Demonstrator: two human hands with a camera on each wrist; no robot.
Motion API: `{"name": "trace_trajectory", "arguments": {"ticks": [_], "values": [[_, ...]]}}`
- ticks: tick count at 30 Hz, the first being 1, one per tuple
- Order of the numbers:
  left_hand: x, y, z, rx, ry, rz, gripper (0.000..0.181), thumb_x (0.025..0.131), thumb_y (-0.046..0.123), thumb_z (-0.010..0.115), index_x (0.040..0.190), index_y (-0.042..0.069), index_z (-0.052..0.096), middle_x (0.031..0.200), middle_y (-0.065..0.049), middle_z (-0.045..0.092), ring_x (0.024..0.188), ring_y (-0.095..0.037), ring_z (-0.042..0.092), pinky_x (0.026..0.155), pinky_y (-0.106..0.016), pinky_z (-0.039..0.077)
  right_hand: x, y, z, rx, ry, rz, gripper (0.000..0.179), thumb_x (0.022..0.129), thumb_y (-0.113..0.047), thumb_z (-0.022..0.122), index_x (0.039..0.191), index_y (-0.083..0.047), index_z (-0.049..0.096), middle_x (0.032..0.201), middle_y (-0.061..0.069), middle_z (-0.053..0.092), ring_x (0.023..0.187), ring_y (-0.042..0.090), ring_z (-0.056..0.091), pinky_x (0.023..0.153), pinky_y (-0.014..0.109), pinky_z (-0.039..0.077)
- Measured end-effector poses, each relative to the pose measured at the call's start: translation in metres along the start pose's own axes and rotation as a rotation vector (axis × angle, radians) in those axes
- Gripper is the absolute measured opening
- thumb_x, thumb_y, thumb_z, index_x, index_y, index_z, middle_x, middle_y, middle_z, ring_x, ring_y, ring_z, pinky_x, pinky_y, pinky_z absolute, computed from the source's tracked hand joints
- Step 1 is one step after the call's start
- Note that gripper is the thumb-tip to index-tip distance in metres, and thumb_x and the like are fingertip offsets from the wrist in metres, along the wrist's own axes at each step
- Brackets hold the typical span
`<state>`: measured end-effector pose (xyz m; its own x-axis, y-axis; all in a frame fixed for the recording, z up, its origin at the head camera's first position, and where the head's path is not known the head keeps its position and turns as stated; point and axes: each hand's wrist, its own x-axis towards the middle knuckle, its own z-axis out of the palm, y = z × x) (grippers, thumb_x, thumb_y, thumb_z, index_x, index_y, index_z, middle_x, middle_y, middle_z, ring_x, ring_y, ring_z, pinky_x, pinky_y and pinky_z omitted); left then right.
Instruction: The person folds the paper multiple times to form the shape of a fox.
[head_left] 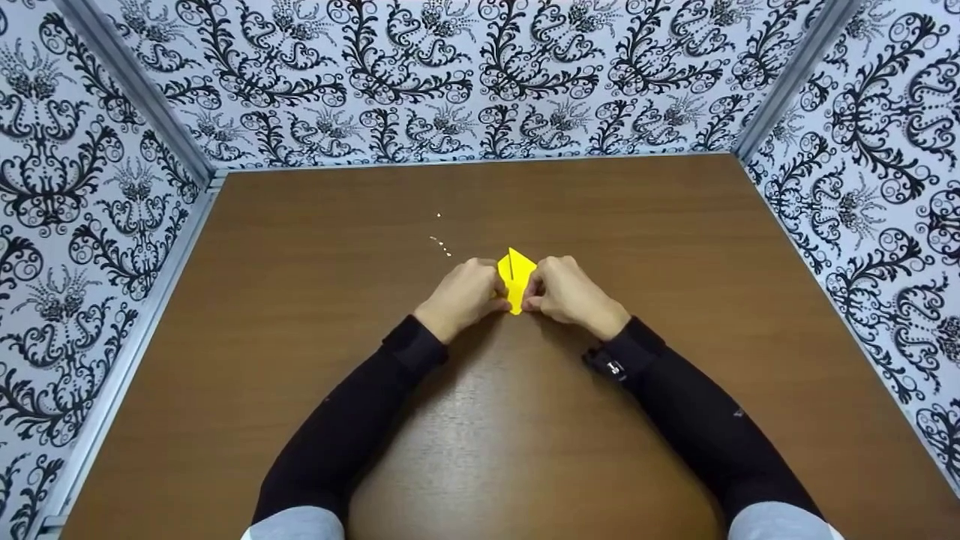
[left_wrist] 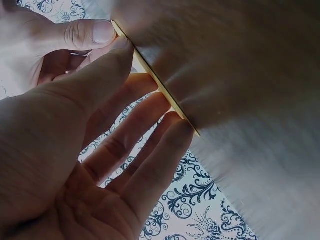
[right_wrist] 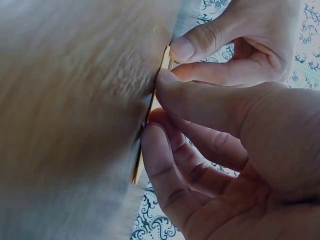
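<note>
A small folded piece of yellow paper [head_left: 517, 289] lies at the middle of the wooden table, its pointed tip facing the back wall. A dark slit runs down from near that tip. My left hand [head_left: 466, 295] pinches its left side, and my right hand [head_left: 571, 294] pinches the right side. Both thumbs come close together near the end facing me. In the left wrist view the paper [left_wrist: 159, 84] appears edge-on, thin and flat by the table surface. The right wrist view shows the paper [right_wrist: 164, 61] edge-on too, with fingertips of both hands along it. Fingers cover its side edges.
The brown table [head_left: 337, 225] meets patterned black-and-white walls [head_left: 465, 75] at the back and both sides, with metal rails at the corners. Several tiny white specks [head_left: 440, 244] show on the table, left of the paper's tip. Dark sleeves cover both forearms.
</note>
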<state>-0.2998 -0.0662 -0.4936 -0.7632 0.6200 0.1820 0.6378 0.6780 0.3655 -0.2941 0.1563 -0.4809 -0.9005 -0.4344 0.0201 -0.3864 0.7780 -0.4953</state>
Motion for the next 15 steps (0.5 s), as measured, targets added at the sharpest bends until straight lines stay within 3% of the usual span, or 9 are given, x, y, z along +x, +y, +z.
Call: {"name": "trace_trajectory", "arguments": {"ticks": [15], "values": [[0.0,0.002,-0.001,-0.007,-0.017,-0.009,0.018,0.098,0.02,0.097,0.1,0.003,0.092,0.102,-0.016,0.083,0.088,-0.028,0.069,0.088,-0.047,0.066,0.009,0.012,-0.012,0.01,-0.04,0.064,0.011,0.099,-0.017,0.096,0.094,-0.008,0.092,0.096,0.008,0.088,0.083,0.021,0.067,0.082,0.036,0.056]]}}
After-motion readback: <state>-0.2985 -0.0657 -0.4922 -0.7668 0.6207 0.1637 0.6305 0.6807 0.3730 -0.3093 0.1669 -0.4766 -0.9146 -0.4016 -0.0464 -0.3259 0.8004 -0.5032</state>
